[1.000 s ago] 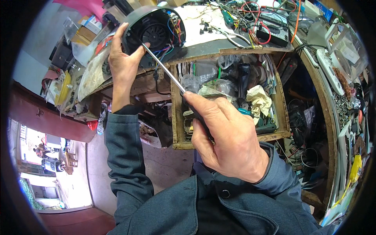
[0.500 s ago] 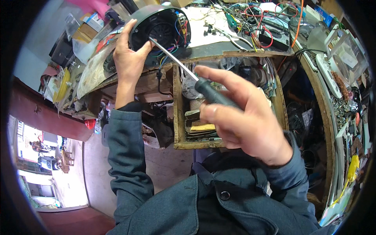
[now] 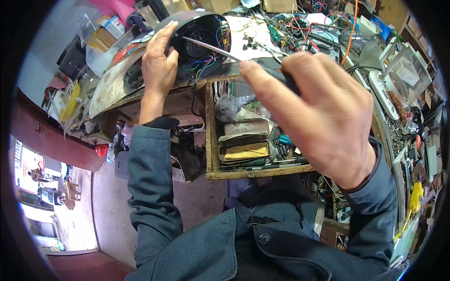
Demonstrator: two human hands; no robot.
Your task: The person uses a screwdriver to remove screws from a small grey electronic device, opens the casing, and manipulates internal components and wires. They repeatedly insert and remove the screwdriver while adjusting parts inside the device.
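Observation:
A black round plastic housing [image 3: 194, 18] stands on its side on the bench, its open face towards me. Inside is a slotted round grille, with coloured wires [image 3: 205, 65] coming out at the lower right. My left hand [image 3: 159, 68] grips the housing's left rim, with the fingers along the outside and the thumb at the edge. My right hand [image 3: 323, 117] is closed round the dark handle of a screwdriver [image 3: 212, 48]. The long metal shaft points into the housing's open side. Whether its tip touches anything in there I cannot tell. Motion slightly blurs the right hand.
Below the bench edge an open wooden drawer [image 3: 212, 154] holds boxes, pens and small tools. Pliers [image 3: 271, 52], a green-handled tool [image 3: 274, 33] and tangled wires lie on the bench at the right. A round black grille [image 3: 133, 75] lies left of my left hand.
My right hand has turned knuckles up and moved right, with the screwdriver shaft now flatter. My left thumb has drawn back from inside the housing to its rim. The housing has shifted slightly.

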